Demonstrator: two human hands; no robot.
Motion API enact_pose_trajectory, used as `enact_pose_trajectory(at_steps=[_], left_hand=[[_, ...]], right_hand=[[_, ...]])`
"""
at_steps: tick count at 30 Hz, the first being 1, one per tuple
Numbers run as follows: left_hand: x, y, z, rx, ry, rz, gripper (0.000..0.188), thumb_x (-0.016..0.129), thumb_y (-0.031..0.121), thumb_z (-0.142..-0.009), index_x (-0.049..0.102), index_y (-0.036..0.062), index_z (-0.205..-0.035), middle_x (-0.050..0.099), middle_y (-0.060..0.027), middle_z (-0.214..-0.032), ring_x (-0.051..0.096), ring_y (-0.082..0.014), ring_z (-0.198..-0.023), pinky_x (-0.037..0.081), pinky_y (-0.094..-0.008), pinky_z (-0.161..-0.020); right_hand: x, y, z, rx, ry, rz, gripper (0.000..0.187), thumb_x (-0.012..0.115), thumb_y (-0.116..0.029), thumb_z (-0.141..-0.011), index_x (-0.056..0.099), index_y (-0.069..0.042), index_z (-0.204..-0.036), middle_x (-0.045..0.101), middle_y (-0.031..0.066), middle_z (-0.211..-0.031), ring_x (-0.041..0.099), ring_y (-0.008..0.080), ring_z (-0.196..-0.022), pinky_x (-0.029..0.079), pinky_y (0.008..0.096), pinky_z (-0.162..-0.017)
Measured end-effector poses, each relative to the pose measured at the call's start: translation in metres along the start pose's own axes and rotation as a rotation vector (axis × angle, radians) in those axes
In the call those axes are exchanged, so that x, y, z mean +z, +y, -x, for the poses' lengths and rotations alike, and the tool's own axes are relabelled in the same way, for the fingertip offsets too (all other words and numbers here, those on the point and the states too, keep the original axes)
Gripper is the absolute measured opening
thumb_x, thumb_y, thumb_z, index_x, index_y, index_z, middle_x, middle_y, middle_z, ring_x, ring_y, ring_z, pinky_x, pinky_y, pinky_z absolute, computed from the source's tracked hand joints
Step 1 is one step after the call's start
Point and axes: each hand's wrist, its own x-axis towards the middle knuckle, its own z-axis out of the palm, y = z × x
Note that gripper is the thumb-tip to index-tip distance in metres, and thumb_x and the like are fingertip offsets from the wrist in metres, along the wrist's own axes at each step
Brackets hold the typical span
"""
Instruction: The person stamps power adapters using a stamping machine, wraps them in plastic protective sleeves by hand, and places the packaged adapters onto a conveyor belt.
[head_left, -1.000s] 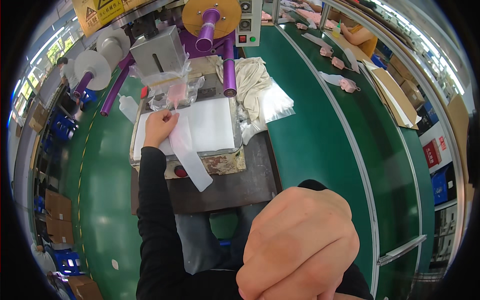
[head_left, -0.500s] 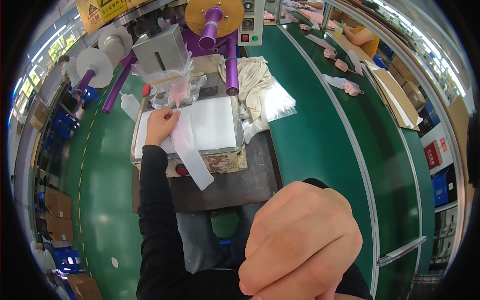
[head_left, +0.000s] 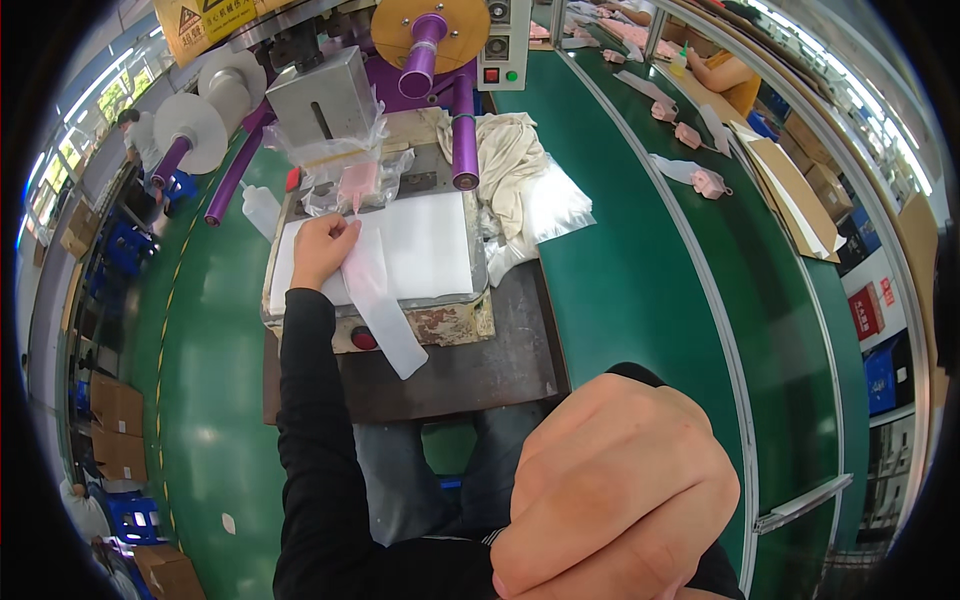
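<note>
Left hand: grip pinched on a pale strip trailing toward 5 o'clock. Right hand: curled, fingertips hidden; cannot tell its grip. At the left hand's 1 o'clock, a pink piece already lies before a metal block; whether pressed, unclear.

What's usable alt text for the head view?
A person's left hand pinches the upper end of a pale strip that crosses a white sheet, near a pink piece in front of a metal block. The curled right hand looms large, low and right of centre. Farther right, more pink pieces lie on a green surface.
</note>
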Motion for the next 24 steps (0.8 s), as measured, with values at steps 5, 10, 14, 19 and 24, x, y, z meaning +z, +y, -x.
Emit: enact_pose_trajectory(at_steps=[5, 10, 14, 19, 24], left_hand=[[0.004, -0.005, -0.003, 0.019, 0.019, 0.006, 0.035, 0.074, 0.035, -0.083, 0.067, 0.0018, -0.074, 0.062, -0.0097, -0.062, 0.059, -0.024, -0.057, 0.045, -0.0374, -0.057], [0.004, 0.002, -0.007, 0.035, 0.019, 0.025, 0.036, 0.074, 0.035, -0.083, 0.066, 0.0016, -0.073, 0.061, -0.0107, -0.061, 0.059, -0.0256, -0.057, 0.044, -0.0384, -0.057], [0.001, -0.008, 0.004, 0.028, 0.056, -0.061, 0.037, 0.074, 0.036, -0.083, 0.066, 0.0021, -0.072, 0.061, -0.0128, -0.062, 0.059, -0.0295, -0.058, 0.044, -0.041, -0.057], [0.011, -0.003, 0.0, 0.036, 0.035, -0.003, 0.034, 0.074, 0.034, -0.083, 0.067, 0.0016, -0.074, 0.063, -0.0117, -0.062, 0.06, -0.0276, -0.058, 0.044, -0.0406, -0.057], [0.009, -0.006, 0.0, 0.044, 0.055, -0.025, 0.034, 0.074, 0.033, -0.083, 0.067, 0.0014, -0.074, 0.062, -0.0111, -0.062, 0.06, -0.026, -0.057, 0.045, -0.039, -0.057]], right_hand=[[-0.011, 0.019, -0.003, -0.223, -0.228, -0.648, 0.032, 0.065, 0.024, -0.078, 0.052, 0.007, -0.054, 0.049, 0.0132, -0.044, 0.045, 0.0245, -0.03, 0.037, 0.034, -0.035], [-0.007, 0.003, -0.001, -0.182, -0.243, -0.742, 0.022, 0.062, 0.02, -0.082, 0.057, 0.013, -0.063, 0.056, 0.0203, -0.053, 0.052, 0.0258, -0.034, 0.041, 0.0355, -0.035], [-0.025, -0.011, 0.017, 0.172, -0.216, -0.326, 0.017, 0.067, 0.01, -0.085, 0.062, 0.025, -0.091, 0.068, 0.036, -0.089, 0.071, 0.0318, -0.063, 0.056, 0.0378, -0.051], [-0.068, 0.025, -0.037, -0.455, -0.839, 0.009, 0.066, 0.073, -0.031, -0.089, 0.058, 0.026, -0.119, 0.059, 0.041, -0.125, 0.066, 0.0393, -0.112, 0.052, 0.0425, -0.099], [-0.06, 0.021, -0.014, -0.571, -0.811, 0.107, 0.063, 0.062, -0.035, -0.095, 0.061, 0.023, -0.12, 0.055, 0.0409, -0.13, 0.064, 0.0407, -0.112, 0.052, 0.043, -0.097]])
